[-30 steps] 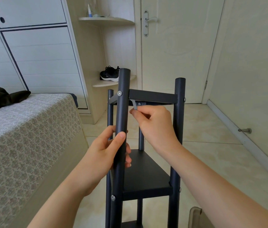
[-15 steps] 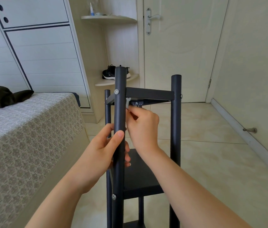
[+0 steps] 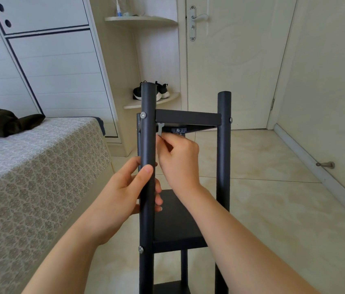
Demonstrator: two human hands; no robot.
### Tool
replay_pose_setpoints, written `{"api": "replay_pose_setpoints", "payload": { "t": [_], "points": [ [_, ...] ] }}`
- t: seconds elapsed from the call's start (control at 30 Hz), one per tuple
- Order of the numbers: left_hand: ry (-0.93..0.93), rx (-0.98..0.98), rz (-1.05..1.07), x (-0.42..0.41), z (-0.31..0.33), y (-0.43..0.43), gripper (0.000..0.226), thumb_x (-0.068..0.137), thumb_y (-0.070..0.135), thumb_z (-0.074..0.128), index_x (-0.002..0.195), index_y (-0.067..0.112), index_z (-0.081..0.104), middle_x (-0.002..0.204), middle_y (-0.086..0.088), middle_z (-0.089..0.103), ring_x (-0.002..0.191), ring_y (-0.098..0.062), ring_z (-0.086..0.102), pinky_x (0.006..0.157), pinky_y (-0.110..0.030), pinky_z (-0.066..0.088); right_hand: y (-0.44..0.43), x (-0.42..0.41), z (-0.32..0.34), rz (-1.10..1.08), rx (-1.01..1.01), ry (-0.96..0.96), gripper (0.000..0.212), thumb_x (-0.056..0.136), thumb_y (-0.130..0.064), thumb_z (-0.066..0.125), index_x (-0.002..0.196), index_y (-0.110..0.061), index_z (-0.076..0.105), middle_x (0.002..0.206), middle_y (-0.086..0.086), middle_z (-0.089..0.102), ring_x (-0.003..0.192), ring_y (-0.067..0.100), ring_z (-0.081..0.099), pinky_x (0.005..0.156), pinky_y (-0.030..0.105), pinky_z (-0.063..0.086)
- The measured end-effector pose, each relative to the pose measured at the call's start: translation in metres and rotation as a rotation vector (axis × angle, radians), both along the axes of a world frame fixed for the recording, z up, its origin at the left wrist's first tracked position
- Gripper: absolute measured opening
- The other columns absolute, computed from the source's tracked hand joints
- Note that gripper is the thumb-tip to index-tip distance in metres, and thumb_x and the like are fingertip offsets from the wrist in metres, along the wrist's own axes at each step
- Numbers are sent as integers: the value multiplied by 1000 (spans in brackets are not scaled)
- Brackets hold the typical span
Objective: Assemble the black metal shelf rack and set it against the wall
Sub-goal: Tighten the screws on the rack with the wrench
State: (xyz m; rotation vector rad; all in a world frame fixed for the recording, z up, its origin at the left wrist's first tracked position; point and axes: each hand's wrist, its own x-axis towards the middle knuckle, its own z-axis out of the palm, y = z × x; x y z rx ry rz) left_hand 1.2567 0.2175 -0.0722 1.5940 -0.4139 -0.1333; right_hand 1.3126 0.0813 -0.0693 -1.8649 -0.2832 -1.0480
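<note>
Left hand (image 3: 125, 194) gripping rack post (image 3: 148, 134), right hand (image 3: 180, 158) pinching small wrench (image 3: 160, 128)

Black rack (image 3: 223, 155) stands, apparently, on tiled floor (image 3: 273, 209) beside bed (image 3: 29, 166).

The rack post (image 3: 147, 141) in my left hand (image 3: 122, 192) is matt black metal (faintly grainy). My right hand (image 3: 180, 162) pinches a dull grey metal wrench (image 3: 160, 129); the floor tiles (image 3: 273, 209) gleam.

The legs of the rack (image 3: 188, 119) run off the bottom edge. Its front post (image 3: 147, 134) hides most fingers of my left grip (image 3: 122, 192). The lower end of the small wrench (image 3: 160, 128) disappears inside my right grip (image 3: 180, 160).
</note>
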Motion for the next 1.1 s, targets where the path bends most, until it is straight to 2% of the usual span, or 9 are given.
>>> {"api": "replay_pose_setpoints", "payload": {
  "t": [0.2,0.37,0.5,0.6,0.7,0.8,0.9,0.97,1.1],
  "points": [
    [-5,29,46,-2,5,-4,36,92,44,51,115,17,55,80,-8,66,70,-26,65,77,-53,62,-27,-31,10,-53,-326,227,30,99,-24,54,69,-21,58,54,-11,47,53,9,51,55,28,47],
    [-37,80,85,-6,7,-4,26,103,34,45,118,13,52,80,-8,67,69,-28,67,76,-52,62,-56,-67,18,-123,-535,250,24,100,-29,52,80,-22,64,57,-17,41,51,2,43,52,15,26],
    [-86,123,89,-8,6,-6,29,92,34,62,116,20,54,75,-5,64,67,-23,64,74,-48,63,-83,-87,22,-126,-556,244,23,99,-26,54,82,-18,67,64,-16,47,56,2,47,55,16,29],
    [-110,179,111,-6,2,-3,34,94,15,67,123,26,52,71,-1,65,67,-22,65,76,-44,63,-96,-92,22,-173,-462,197,15,95,-23,61,89,-17,73,74,-12,47,64,5,50,58,19,34],
    [-97,174,93,-4,1,2,37,96,11,65,126,28,52,71,-2,66,68,-24,67,76,-38,62,-104,-88,19,-190,-296,279,12,90,-25,68,94,-19,77,88,-13,42,85,-4,47,69,6,37],
    [-88,160,58,-5,2,4,38,95,8,65,125,27,52,73,-4,66,69,-26,67,75,-35,62,-107,-81,21,-73,-51,427,7,86,-28,72,86,-26,79,105,-15,49,96,-14,45,79,-2,32],
    [-77,147,24,-6,3,3,38,94,6,66,124,25,53,75,-4,66,70,-27,67,74,-35,62,-108,-80,26,139,155,503,16,86,-22,70,77,-30,80,96,-12,69,94,-4,60,95,23,49],
    [-96,148,31,-6,3,2,39,94,5,66,125,25,53,76,-4,65,70,-27,67,74,-36,62,-107,-80,29,208,246,542,21,88,-19,68,76,-31,80,91,-14,74,97,2,64,99,39,50],
    [-161,148,71,-5,0,-2,41,94,4,65,126,25,53,76,-2,66,67,-25,65,74,-40,63,-105,-80,29,220,400,522,21,86,-16,70,72,-28,81,92,-9,75,104,17,66,100,49,49]
  ]
}}
